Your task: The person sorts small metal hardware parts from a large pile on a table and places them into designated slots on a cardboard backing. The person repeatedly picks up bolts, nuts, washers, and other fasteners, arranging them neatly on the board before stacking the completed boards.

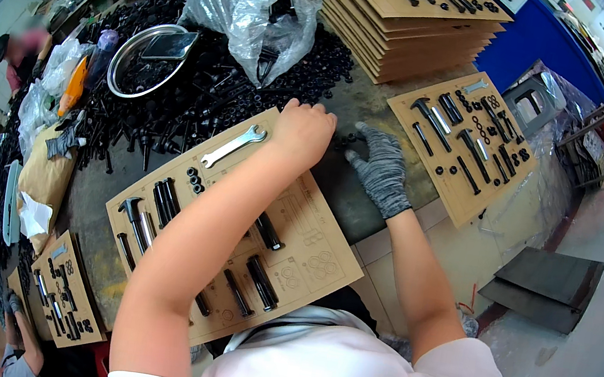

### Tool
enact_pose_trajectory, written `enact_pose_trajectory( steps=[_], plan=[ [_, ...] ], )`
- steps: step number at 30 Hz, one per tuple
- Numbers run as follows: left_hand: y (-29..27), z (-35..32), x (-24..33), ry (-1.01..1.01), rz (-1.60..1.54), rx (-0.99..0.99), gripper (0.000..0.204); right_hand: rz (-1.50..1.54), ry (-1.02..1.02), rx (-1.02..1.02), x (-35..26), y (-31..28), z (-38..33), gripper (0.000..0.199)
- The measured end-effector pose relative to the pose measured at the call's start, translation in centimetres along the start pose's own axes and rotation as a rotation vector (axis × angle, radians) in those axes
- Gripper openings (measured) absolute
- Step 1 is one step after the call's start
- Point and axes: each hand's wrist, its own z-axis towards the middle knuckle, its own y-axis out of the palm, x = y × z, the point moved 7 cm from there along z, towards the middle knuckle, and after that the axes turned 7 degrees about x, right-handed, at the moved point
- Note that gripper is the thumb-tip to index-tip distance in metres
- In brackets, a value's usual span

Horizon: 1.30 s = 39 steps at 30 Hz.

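Observation:
My left hand [305, 133], bare, reaches across the cardboard panel [338, 260] to its far corner by the black hardware pile. Its fingers curl down and look closed; whatever they hold is hidden. My right hand [384, 173], in a grey knit glove, is open on the dark table to the right, thumb apart from the fingers. Small black nuts [346, 140] lie between the two hands. On the panel are an open-ended wrench [234, 147], a stack of nuts [195, 179], black bolts [261, 282] and a silver tube [147, 228]. My left forearm covers the panel's middle.
A heap of black bolts and nuts [196, 110] covers the far table, with a plastic bag [276, 21] and a steel bowl [113, 74] holding a phone [169, 45]. Filled panels [431, 157] lie right, stacked [385, 49] behind, and left [62, 301]. Other people work at the far left.

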Motion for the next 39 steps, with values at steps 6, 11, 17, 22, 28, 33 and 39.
enact_pose_trajectory(
  steps=[6,11,17,22,28,33,39],
  plan=[
    [5.6,2.9,-1.2,-0.097,-0.101,-0.100,0.037,-0.121,-0.069,-0.039,-1.3,0.3,0.7,0.042],
    [4.5,3.0,-0.7,-0.033,-0.326,-0.192,0.038,-0.078,-0.038,-0.101,-0.9,0.5,0.8,0.027],
    [4.4,3.6,-0.4,-0.003,-0.264,-0.137,0.034,-0.156,0.058,0.089,1.1,0.8,1.2,0.024],
    [4.7,3.5,-0.4,-0.062,-0.238,-0.097,0.027,-0.071,-0.053,-0.032,-1.5,-0.1,0.7,0.023],
    [-5.1,-0.1,-2.1,-0.033,-0.512,0.188,0.022,-0.135,-0.015,-0.136,-0.7,0.7,-0.3,0.022],
    [-13.8,-10.7,-1.7,-0.147,-0.837,0.196,0.019,0.123,0.108,-0.227,-0.9,-2.3,-1.6,0.020],
    [-10.4,-19.1,5.0,-0.286,-0.688,0.066,0.019,0.404,-0.121,-0.424,-12.9,-9.2,-8.6,0.023]
  ],
)
